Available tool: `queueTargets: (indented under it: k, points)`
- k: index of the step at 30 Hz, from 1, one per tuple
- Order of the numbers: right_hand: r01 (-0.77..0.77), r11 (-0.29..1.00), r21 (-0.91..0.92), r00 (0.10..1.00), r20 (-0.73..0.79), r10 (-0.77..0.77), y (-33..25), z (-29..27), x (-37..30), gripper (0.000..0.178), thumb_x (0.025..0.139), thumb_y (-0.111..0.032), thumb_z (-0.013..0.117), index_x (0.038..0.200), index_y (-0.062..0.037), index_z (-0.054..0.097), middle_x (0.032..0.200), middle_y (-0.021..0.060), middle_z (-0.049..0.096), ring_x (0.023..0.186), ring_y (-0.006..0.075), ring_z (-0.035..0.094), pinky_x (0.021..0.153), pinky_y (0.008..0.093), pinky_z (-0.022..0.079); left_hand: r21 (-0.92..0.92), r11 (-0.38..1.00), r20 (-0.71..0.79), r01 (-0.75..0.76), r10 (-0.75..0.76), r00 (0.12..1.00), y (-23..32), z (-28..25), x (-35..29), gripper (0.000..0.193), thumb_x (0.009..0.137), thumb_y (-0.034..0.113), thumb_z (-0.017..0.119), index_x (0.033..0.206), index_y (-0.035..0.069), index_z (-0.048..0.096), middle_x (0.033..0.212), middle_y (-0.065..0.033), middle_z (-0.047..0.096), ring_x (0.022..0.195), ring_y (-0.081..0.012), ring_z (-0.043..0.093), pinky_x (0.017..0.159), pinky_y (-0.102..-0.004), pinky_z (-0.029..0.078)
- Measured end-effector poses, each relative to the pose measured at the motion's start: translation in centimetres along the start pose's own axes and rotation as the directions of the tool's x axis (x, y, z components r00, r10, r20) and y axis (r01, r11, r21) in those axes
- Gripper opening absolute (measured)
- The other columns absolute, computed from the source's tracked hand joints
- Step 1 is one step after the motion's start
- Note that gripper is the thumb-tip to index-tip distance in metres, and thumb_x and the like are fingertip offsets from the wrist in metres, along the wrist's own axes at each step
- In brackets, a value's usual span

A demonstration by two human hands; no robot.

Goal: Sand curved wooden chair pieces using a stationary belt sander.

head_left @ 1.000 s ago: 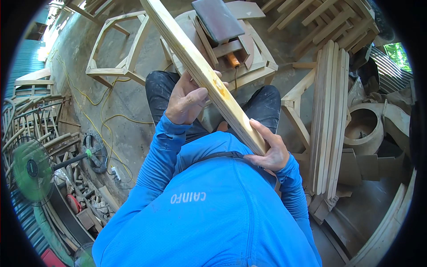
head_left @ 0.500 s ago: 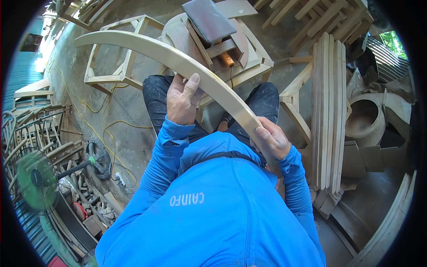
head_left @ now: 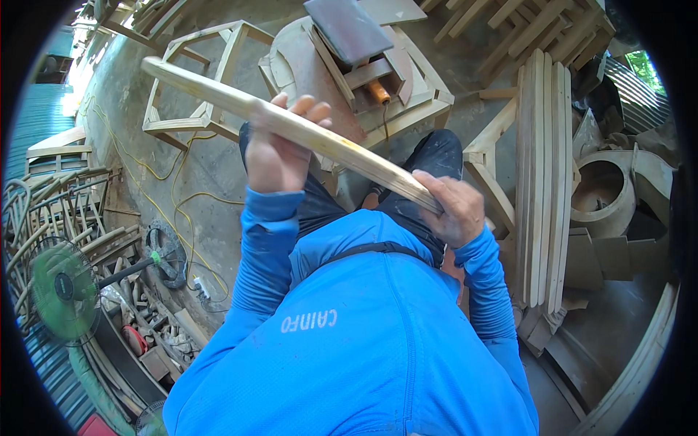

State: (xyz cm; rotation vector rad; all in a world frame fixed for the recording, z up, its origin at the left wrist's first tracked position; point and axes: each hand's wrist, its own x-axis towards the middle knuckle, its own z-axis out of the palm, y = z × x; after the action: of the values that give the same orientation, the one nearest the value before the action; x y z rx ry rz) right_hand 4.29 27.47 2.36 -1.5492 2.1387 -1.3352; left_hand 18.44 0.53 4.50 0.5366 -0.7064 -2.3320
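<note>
A long, pale wooden strip [head_left: 349, 154] slants across in front of me, its narrow edge turned up and its far end at the upper left. My right hand [head_left: 454, 207] grips the near end, thumb on top and fingers around it. Partway along, my left hand [head_left: 280, 149] cradles the strip loosely, palm up, with its fingertips showing past the far side. Motion blurs that hand's thumb area. Beyond my knees, a sander-like tool with an orange handle [head_left: 377, 92] and a flat, dark pad [head_left: 350, 30] sits on a wooden work support [head_left: 414, 125].
Wooden frames [head_left: 211, 116] stand on the floor at the far left. Several long strips [head_left: 542, 182] are stacked at my right, near a round-mouthed casing [head_left: 600, 189]. A green fan [head_left: 64, 287] stands at the left. Yellow cable [head_left: 149, 171] trails over the floor.
The strip has rolled so its narrow edge faces up instead of its broad curved face. My left hand has turned palm up and loosened; my right hand has shifted its grip.
</note>
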Motion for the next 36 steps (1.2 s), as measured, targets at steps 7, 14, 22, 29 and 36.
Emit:
queueTargets:
  k: [7,14,22,29,36]
  points:
    - [0.059,0.926,-0.373,0.99,0.141,-0.006,0.0,-2.3,-0.5,0.075,0.059,-0.009,0.085,0.131,-0.0142,0.065,0.093,0.0064,0.069,0.085,0.027,0.066,0.076,0.0403,0.049,-0.359,0.932,-0.155,0.059,-0.121,0.98,0.1,-2.8,1.4,0.043,0.092,0.051,0.07,0.09,0.011,0.054,0.068,-0.0004,0.043,0.061,-0.0177,0.044,0.079,-0.0434,0.044]
    - [-0.148,0.904,-0.402,0.963,0.15,0.225,4.7,-6.4,-5.7,0.072,0.059,-0.01,0.087,0.127,-0.0118,0.067,0.09,0.0115,0.066,0.084,0.032,0.065,0.077,0.0423,0.05,-0.424,0.904,0.201,0.052,0.038,0.979,2.4,-4.9,1.4,0.033,0.092,0.045,0.065,0.085,0.014,0.054,0.065,0.0025,0.039,0.058,-0.0145,0.039,0.069,-0.0374,0.04]
    - [-0.435,0.885,-0.165,0.893,0.042,0.447,6.6,-7.3,-7.5,0.074,0.068,-0.016,0.094,0.135,-0.0093,0.063,0.123,0.0154,0.069,0.11,0.0288,0.068,0.096,0.0377,0.055,-0.437,0.899,0.292,0.025,0.115,0.95,3.4,-4.9,1.3,0.029,0.086,0.034,0.072,0.085,0.014,0.05,0.065,0.0036,0.04,0.057,-0.0116,0.038,0.069,-0.0315,0.037]
    - [-0.376,0.913,-0.158,0.926,-0.033,0.376,6.5,-7.4,-7.7,0.074,0.066,-0.018,0.095,0.132,-0.0079,0.063,0.118,0.0142,0.069,0.107,0.0254,0.069,0.093,0.036,0.055,-0.459,0.885,0.291,0.075,0.07,0.954,3.1,-6.0,1.9,0.028,0.081,0.027,0.076,0.083,0.016,0.051,0.064,0.0059,0.039,0.055,-0.0102,0.036,0.066,-0.0296,0.037]
    - [-0.251,0.924,-0.287,0.967,-0.039,0.251,5.8,-7.0,-6.2,0.067,0.067,-0.021,0.092,0.127,-0.0096,0.066,0.11,0.0155,0.072,0.1,0.0333,0.071,0.087,0.0394,0.056,-0.444,0.893,0.309,0.078,0.07,0.949,4.0,-7.9,1.7,0.028,0.082,0.029,0.075,0.083,0.016,0.05,0.065,0.0052,0.04,0.057,-0.0104,0.038,0.069,-0.0297,0.038]
